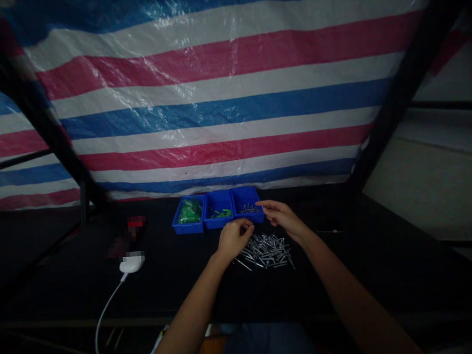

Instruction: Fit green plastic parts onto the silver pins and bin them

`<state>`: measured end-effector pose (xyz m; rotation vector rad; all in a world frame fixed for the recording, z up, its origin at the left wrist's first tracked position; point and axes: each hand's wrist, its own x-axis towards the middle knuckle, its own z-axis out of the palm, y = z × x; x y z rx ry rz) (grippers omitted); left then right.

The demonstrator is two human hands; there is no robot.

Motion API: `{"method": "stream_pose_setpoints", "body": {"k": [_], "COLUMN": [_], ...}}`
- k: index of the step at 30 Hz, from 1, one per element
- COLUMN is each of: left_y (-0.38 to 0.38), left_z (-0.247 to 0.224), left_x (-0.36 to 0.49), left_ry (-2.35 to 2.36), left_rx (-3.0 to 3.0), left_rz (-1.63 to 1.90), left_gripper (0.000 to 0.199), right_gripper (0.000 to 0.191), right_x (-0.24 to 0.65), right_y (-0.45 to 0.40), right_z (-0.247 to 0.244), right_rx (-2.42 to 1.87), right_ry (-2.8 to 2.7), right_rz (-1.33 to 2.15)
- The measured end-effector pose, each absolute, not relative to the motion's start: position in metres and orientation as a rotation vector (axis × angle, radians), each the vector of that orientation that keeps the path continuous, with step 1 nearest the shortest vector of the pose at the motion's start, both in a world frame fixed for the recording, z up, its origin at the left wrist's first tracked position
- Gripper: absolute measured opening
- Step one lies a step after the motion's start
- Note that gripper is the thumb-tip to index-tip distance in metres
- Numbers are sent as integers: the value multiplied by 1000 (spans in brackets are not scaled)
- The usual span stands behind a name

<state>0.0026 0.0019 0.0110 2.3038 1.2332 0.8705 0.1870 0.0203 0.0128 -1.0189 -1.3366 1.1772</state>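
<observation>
My left hand (233,239) is closed in a pinch just in front of the blue bins, at the left edge of a pile of silver screws or nails (268,250). What it pinches, if anything, is too small to make out. My right hand (282,215) is at the right corner of the right blue bin (245,194), index finger stretched forward and thumb beneath it. A small pale spot shows between these fingertips, but its kind is unclear. Small metal fasteners (248,208) lie in that bin. The middle blue bin (220,222) holds several green plastic pieces (221,213).
The left blue bin (189,229) contains a clear bag of green pieces (190,210). A white device (131,263) with a cable lies left on the black table (178,278). A thin metal rod (329,231) lies to the right. Striped sheeting (223,113) hangs behind, between dark frame posts.
</observation>
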Motion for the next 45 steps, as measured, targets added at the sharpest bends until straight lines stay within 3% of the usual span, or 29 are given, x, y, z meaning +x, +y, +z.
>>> {"method": "stream_pose_setpoints", "body": {"k": [27, 45], "left_y": [10, 14], "left_z": [4, 5], "left_x": [6, 4], "left_ry": [1046, 1034], "left_rx": [2052, 1896], "left_rz": [1029, 1134], "left_gripper": [33, 36], "right_gripper": [29, 23], "right_x": [168, 163], "right_y": [17, 12], "right_z": [8, 10], "right_rx": [-987, -1004], "right_ry": [-1426, -1697], "right_rz": [1228, 745]}}
